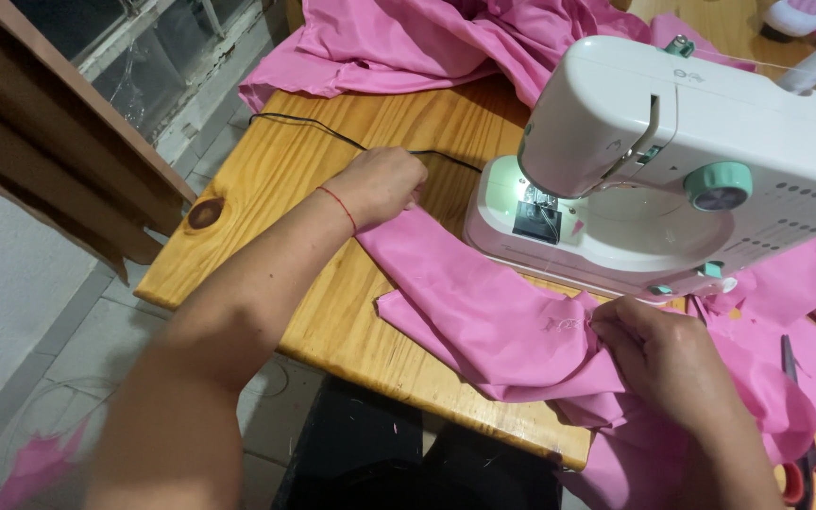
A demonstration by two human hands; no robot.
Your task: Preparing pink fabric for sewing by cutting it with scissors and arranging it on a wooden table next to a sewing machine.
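step: pink woven cloth strip (484,312) being lined up at small white-and-mint sewing machine (654,161) | L hand (380,184) pinched on far end, R hand (658,354) gripped on near folds, hands apart | cloth laid on wooden table (276,179) | next, judged: edge to be fed under needle w/ even tension

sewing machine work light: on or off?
On. The sewing machine shows a bright white glow at the needle area, lighting the base below.

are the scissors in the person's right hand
No, the right hand pinches the pink fabric, while the red-handled scissors lie on the table beside it.
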